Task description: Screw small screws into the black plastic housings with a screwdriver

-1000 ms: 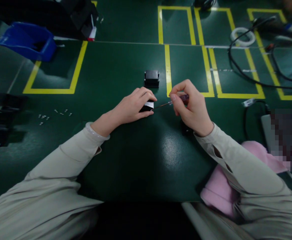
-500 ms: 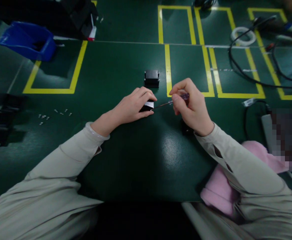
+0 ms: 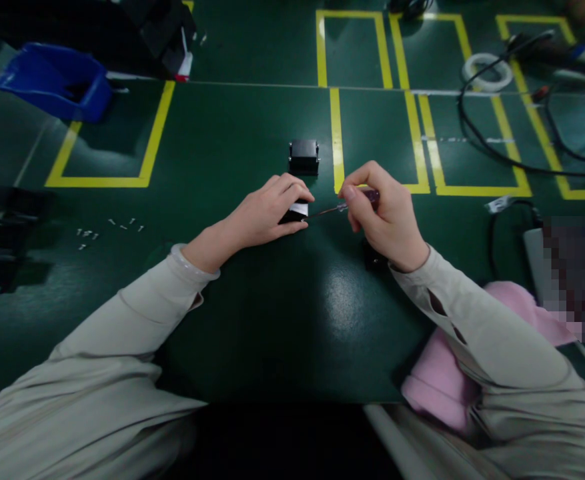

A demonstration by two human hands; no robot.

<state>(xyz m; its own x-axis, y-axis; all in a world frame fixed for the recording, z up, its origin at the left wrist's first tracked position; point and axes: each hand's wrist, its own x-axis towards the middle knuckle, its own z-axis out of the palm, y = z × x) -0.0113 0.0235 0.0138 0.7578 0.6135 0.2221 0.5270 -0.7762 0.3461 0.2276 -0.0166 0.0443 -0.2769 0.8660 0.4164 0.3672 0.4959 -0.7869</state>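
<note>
My left hand (image 3: 277, 212) is closed over a small black box-shaped part (image 3: 297, 211) and holds it on the green table; most of the part is hidden under the fingers. My right hand (image 3: 379, 210) grips the handle of a screwdriver (image 3: 329, 211). Its thin shaft points left, and the tip meets the right side of the part, at a small screw near my left thumb. Just beyond my left hand stands a similar black part (image 3: 304, 156) with small screws at its sides. Another dark piece (image 3: 373, 256) lies partly hidden under my right wrist.
Several loose screws (image 3: 88, 234) lie left of my left arm, with black parts (image 3: 2, 243) farther left. A blue bin (image 3: 59, 83) stands at the back left. Cables (image 3: 477, 133) and a white ring (image 3: 487, 72) lie at right, pink cloth (image 3: 439, 383) by my right forearm.
My right hand has tipped slightly with the screwdriver, its knuckles a touch lower. My left hand and the black part have stayed in place.
</note>
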